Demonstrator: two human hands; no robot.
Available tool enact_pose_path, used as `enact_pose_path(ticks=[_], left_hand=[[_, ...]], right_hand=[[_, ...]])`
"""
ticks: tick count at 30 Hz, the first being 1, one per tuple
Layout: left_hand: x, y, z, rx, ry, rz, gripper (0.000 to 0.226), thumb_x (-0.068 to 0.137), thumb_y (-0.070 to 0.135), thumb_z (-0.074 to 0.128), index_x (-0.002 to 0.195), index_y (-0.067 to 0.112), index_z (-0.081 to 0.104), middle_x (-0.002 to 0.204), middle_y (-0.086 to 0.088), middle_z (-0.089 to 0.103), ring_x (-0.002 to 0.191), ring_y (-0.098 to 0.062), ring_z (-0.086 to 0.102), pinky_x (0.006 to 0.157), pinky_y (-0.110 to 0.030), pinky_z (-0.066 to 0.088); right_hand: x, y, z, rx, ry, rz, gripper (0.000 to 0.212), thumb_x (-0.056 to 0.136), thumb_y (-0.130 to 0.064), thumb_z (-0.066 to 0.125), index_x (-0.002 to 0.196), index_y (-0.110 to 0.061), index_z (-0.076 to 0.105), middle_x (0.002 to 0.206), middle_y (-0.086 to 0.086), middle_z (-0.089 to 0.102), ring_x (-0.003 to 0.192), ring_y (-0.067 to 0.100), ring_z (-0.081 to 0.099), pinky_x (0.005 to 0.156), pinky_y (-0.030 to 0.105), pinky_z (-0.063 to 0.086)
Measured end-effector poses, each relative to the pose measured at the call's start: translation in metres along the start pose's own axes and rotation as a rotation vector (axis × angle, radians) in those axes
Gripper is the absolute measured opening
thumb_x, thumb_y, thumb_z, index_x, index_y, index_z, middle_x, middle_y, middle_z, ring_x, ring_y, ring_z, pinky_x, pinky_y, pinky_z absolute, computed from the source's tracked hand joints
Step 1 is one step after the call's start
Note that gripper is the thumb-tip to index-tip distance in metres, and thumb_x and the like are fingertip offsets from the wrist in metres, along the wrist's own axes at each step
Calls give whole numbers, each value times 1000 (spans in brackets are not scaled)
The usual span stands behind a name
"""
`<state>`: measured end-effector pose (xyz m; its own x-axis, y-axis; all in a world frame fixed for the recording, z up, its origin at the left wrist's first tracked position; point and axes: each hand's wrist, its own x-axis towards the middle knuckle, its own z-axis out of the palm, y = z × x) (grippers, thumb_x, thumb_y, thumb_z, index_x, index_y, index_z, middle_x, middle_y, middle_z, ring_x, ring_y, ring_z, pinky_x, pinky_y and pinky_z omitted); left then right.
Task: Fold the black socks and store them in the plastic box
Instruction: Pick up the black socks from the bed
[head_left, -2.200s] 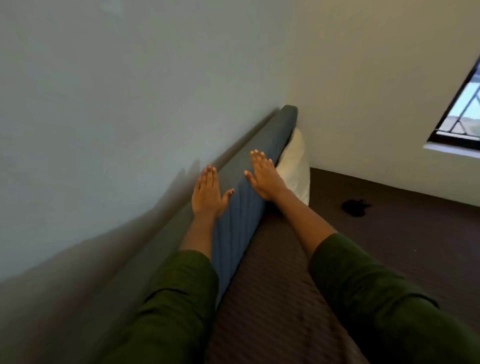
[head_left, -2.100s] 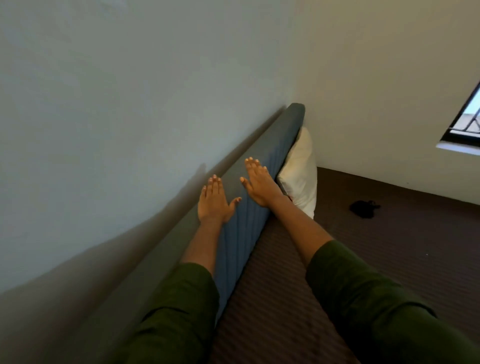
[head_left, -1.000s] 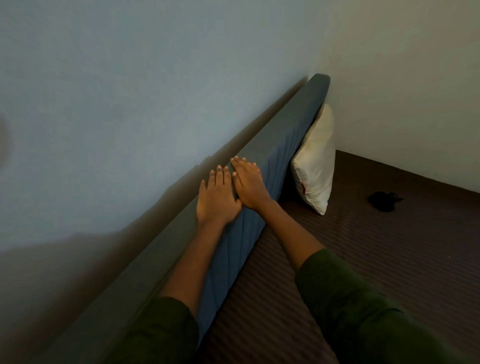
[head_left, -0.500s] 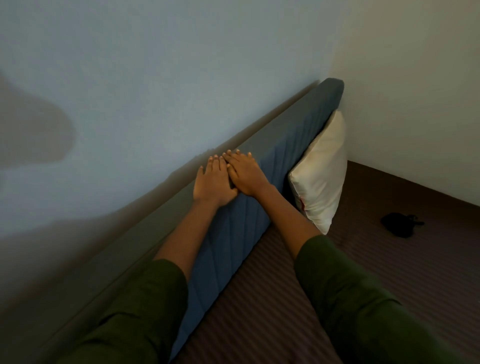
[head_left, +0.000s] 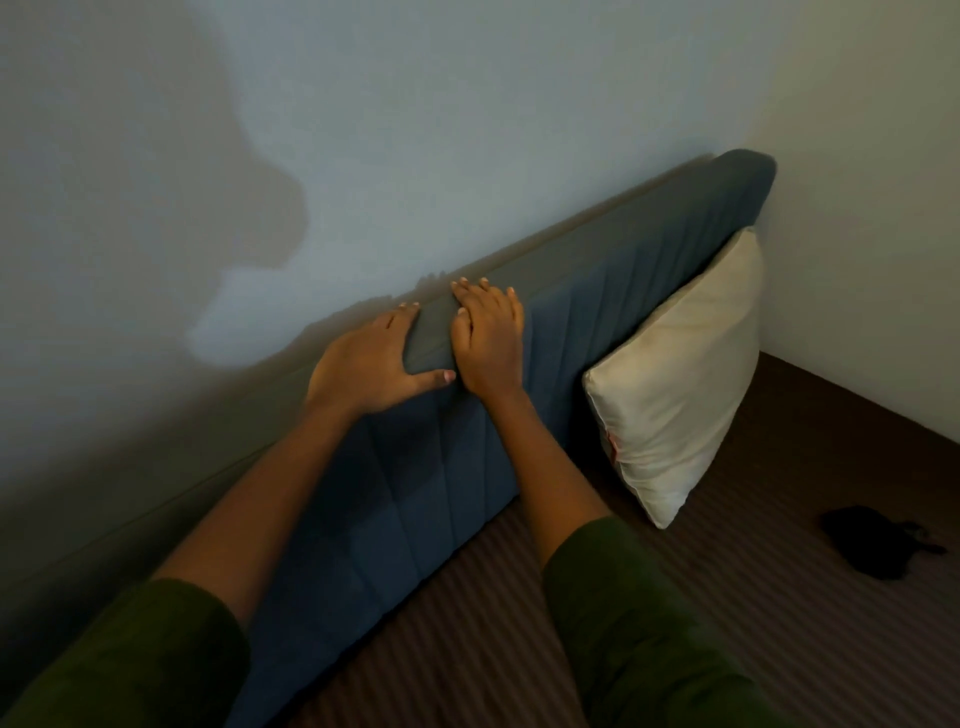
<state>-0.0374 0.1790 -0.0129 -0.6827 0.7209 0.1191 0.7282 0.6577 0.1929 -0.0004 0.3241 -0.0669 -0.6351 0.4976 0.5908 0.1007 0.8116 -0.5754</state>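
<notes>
A small heap of black socks (head_left: 878, 548) lies on the brown striped bedspread (head_left: 753, 639) at the right, far from both hands. My left hand (head_left: 371, 364) curls over the top edge of the blue padded headboard (head_left: 597, 332), thumb on its front face. My right hand (head_left: 488, 338) lies flat on the headboard right beside it, fingers spread over the top edge. Neither hand holds a sock. No plastic box is in view.
A cream pillow (head_left: 680, 379) leans upright against the headboard in the corner. Pale walls (head_left: 467, 130) stand behind the headboard and along the right side of the bed. A shadow falls on the wall at the left.
Both hands have slid up the headboard to its top edge. The left hand has turned and wrapped over the edge. The view has swung, so the socks now sit lower right.
</notes>
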Motion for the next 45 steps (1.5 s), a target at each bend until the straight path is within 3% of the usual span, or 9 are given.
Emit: enact_pose_path(ticks=[10,16,20,24,29,32,36,40,45], left_hand=[[11,-3,-1,-89,21,-31,105,63,74,65,148,23,29,151,0,38,136,-21,40,109,-41,36],[2,2,6,-63,49,-25,105,62,77,60,147,21,31,150,-2,41,134,-24,43,106,-42,38],[5,-4,0,-66,40,-40,116,52,86,44,146,21,32,148,-4,43,132,-25,45,105,-43,40],[2,-7,3,-83,12,-38,116,52,85,46,147,20,30,149,-4,40,133,-25,43,107,-44,39],[0,-18,7,-93,-1,-13,116,51,85,44,146,19,31,147,-7,42,132,-27,45,107,-45,39],[3,-16,6,-96,9,-17,116,51,86,43,146,19,31,146,-8,44,129,-29,48,105,-46,41],[-1,-11,7,-54,21,9,114,54,85,41,146,20,30,145,-9,45,126,-31,50,102,-48,44],[21,5,13,67,33,-44,116,56,87,36,145,12,31,141,-16,48,121,-36,53,96,-49,46],[113,98,47,165,115,6,79,80,49,53,139,1,34,139,-22,44,125,-39,45,94,-60,40]], right_hand=[[12,0,2,7,41,19,55,82,-26,27,117,-8,65,124,9,65,126,26,51,114,39,18],[3,6,4,-11,75,-11,52,82,-24,29,114,-9,67,121,8,66,124,26,53,113,36,17],[10,-1,6,-10,55,-11,56,81,-26,26,116,-9,66,124,8,65,125,26,51,114,39,18],[6,-2,3,-74,-93,-31,56,86,-27,24,126,-8,58,133,8,58,133,23,44,117,40,15],[5,-10,-9,-146,-281,-35,45,93,-17,41,137,-7,46,144,7,47,140,22,33,118,40,10],[12,-9,-17,-217,-254,-82,41,89,-19,47,128,-7,55,135,9,56,131,24,44,113,40,21],[23,6,-24,-286,-256,-211,33,84,-21,51,112,-10,65,114,6,66,110,24,55,94,36,32],[45,36,-28,-275,-183,-367,39,83,-24,39,105,-13,70,106,5,71,100,24,63,88,36,40],[70,94,-47,-342,-164,-331,50,89,-30,27,117,-14,65,120,1,68,115,20,60,99,39,38]])
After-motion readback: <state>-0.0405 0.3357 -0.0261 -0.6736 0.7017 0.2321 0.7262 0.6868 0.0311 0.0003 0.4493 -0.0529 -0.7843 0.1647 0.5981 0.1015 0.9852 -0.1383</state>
